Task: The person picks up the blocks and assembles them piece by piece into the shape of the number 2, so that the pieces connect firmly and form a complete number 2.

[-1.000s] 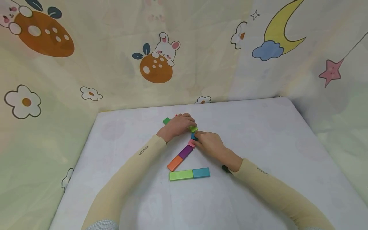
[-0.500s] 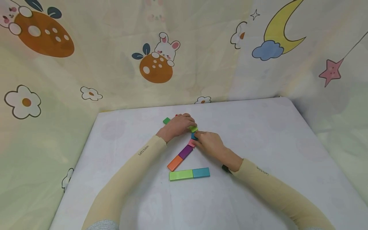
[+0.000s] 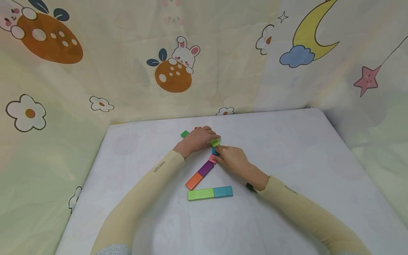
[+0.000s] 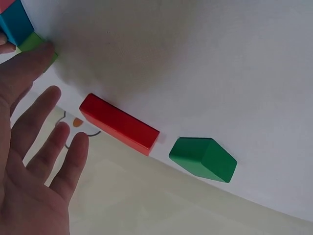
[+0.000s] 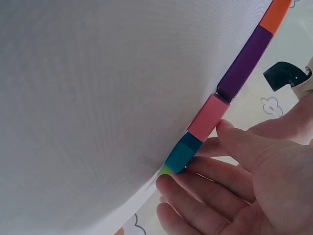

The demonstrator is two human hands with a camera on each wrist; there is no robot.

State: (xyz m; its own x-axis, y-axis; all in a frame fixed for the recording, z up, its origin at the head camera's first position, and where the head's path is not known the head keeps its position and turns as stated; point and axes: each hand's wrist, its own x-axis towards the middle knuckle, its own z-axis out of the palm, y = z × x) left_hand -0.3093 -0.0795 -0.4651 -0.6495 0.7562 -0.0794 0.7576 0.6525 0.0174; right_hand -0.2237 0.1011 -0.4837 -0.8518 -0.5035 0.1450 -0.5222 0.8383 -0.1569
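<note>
My left hand [image 3: 198,138] bends over the far end of a row of coloured blocks. Its thumb and forefinger pinch the lime green block [image 3: 215,142], while the other fingers stay spread in the left wrist view. Just nearer, my right hand [image 3: 234,158] lies along the row's right side. Its fingertips touch the blue block [image 5: 184,152], and its thumb rests against the pink block [image 5: 209,116]. A purple block [image 3: 205,169] and an orange block [image 3: 194,181] continue the row toward me. Beyond the left hand are a red block [image 4: 120,123] and a green block [image 4: 203,158].
A flat lime block [image 3: 200,194] and a light blue block [image 3: 223,191] lie end to end in front of the orange one. The white table [image 3: 287,141] ends at a patterned cloth [image 3: 127,63] behind.
The left fingertips and the lime green block shift very slightly to the right. Everything else stays in place.
</note>
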